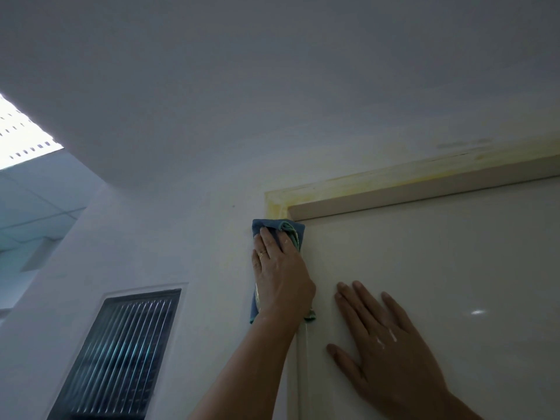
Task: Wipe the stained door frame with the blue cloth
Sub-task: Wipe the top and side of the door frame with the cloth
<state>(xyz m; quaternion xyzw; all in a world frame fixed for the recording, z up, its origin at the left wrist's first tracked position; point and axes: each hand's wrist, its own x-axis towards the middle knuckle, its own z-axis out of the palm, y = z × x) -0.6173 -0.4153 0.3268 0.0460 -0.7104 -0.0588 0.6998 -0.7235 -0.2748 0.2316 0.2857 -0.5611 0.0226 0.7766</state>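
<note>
A louvred window [121, 353] sits low on the wall at left. The left hand [280, 277] presses the blue cloth [272, 227] flat against the frame's upright, just below the corner. The yellow stain [394, 180] lies above and runs rightward along the frame's top bar. The right hand [385, 344], spread and empty, braces on the door [454, 268]. No containers show.
</note>
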